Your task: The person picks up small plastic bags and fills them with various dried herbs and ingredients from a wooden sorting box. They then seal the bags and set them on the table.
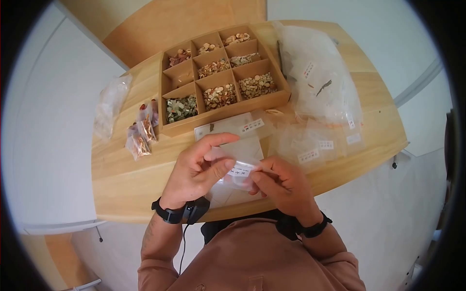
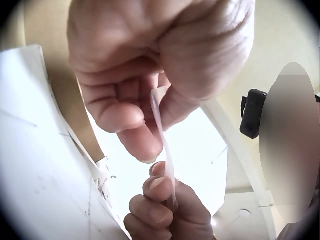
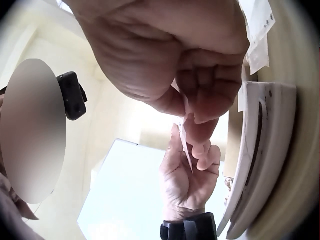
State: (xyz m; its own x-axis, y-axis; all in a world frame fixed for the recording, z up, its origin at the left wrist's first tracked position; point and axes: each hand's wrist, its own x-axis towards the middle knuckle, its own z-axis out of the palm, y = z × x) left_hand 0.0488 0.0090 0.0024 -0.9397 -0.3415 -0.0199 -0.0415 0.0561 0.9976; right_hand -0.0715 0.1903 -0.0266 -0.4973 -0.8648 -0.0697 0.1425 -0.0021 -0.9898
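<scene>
Both hands hold one small clear plastic bag [image 1: 240, 170] with a white printed label, above the table's front edge. My left hand [image 1: 191, 167] has its thumb on the bag's near face, with the index finger stretched out above. At the bag's right edge, my right hand [image 1: 286, 186] pinches the film between thumb and fingers. The left wrist view shows the bag [image 2: 162, 127] edge-on between the two hands. In the right wrist view it is a thin strip [image 3: 184, 140] running from the right fingertips to the left palm. Under the hands lies a flat white device [image 1: 223, 198], like a kitchen scale.
A cardboard box [image 1: 225, 110] divided into compartments holds dried slices and leaves. Several small filled packets [image 1: 141, 145] lie left of it, beside a crumpled clear bag [image 1: 111, 109]. Labelled clear bags [image 1: 310, 148] and a large clear bag [image 1: 320, 63] spread over the right side.
</scene>
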